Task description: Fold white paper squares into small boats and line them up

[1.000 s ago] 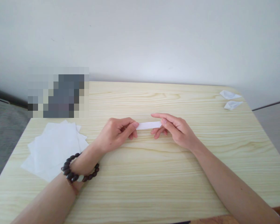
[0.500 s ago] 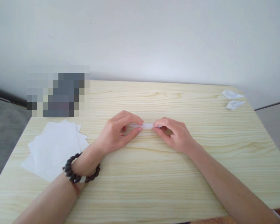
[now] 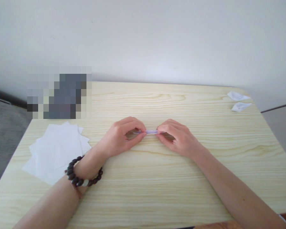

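Observation:
A narrow piece of folded white paper [image 3: 152,131] is stretched between my hands over the middle of the table, its layered edges facing me. My left hand [image 3: 127,133], with a dark beaded bracelet [image 3: 72,176] at the wrist, pinches its left part between thumb and fingers. On the right part, my right hand [image 3: 175,135] pinches in the same way. Fingertips cover both ends in part, though a thin tip pokes out behind the left fingers.
Loose white paper sheets [image 3: 56,149] lie fanned in a pile on the left. Behind them is a pixelated dark object [image 3: 64,97]. Two folded white paper shapes [image 3: 238,96] rest at the far right of the wooden table [image 3: 152,190]. A pale wall [image 3: 143,41] rises behind.
The folded paper has tipped so that its layered edges show instead of its flat face. It sits slightly nearer to me. Both hands keep their pinch, with small finger shifts.

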`<state>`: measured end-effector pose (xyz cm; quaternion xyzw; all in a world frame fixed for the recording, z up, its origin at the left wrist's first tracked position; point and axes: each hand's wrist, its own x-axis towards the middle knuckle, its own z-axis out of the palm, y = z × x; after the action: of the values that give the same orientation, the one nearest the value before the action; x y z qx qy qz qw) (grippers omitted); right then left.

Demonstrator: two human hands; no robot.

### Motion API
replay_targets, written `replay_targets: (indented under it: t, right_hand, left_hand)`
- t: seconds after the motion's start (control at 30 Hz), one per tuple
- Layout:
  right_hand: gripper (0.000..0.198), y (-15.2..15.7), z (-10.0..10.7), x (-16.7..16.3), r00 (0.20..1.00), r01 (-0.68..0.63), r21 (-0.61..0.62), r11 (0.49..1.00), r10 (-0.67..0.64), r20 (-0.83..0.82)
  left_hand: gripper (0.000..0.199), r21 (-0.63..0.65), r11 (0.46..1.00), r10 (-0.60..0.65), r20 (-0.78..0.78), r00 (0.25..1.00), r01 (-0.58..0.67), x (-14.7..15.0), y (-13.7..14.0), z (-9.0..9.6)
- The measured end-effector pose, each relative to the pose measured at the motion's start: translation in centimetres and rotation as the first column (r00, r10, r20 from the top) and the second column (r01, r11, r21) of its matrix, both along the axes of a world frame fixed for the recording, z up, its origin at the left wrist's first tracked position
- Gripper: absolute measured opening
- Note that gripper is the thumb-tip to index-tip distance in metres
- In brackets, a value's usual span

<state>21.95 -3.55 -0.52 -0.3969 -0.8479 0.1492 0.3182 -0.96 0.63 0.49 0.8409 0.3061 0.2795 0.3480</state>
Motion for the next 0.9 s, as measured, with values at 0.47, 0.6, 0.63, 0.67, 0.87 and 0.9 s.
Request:
replay_targets:
  t: [0.47, 0.6, 0.63, 0.67, 0.87, 0.9]
  right_hand:
    - [0.009, -0.06, 0.40, -0.19, 1.000, 0.013, -0.003, 1.000, -0.012, 0.016]
    - [0.013, -0.21, 0.27, -0.54, 0.994, 0.103, 0.001, 0.995, -0.103, 0.039]
    - [0.014, -0.25, 0.23, -0.61, 0.992, 0.116, 0.007, 0.993, -0.116, 0.045]
    - [0.014, -0.27, 0.19, -0.68, 0.990, 0.128, 0.013, 0.992, -0.128, 0.051]
    - [0.018, -0.31, 0.10, -0.87, 0.984, 0.158, 0.023, 0.987, -0.160, 0.084]
    - [0.019, -0.31, 0.10, -0.88, 0.983, 0.155, 0.027, 0.987, -0.157, 0.092]
  left_hand:
    - [0.010, 0.046, 0.999, 0.013, -0.067, 0.998, -0.010, 0.21, 0.13, -0.09]
    - [0.010, 0.080, 0.996, 0.052, -0.101, 0.994, -0.044, 0.41, 0.03, -0.15]
    - [0.009, 0.092, 0.995, 0.058, -0.103, 0.993, -0.048, 0.46, 0.02, -0.20]
    - [0.009, 0.101, 0.994, 0.058, -0.104, 0.993, -0.048, 0.49, 0.01, -0.24]
    - [0.010, 0.147, 0.987, 0.081, -0.129, 0.988, -0.062, 0.61, -0.15, -0.44]
    - [0.010, 0.160, 0.985, 0.086, -0.132, 0.988, -0.064, 0.65, -0.18, -0.49]
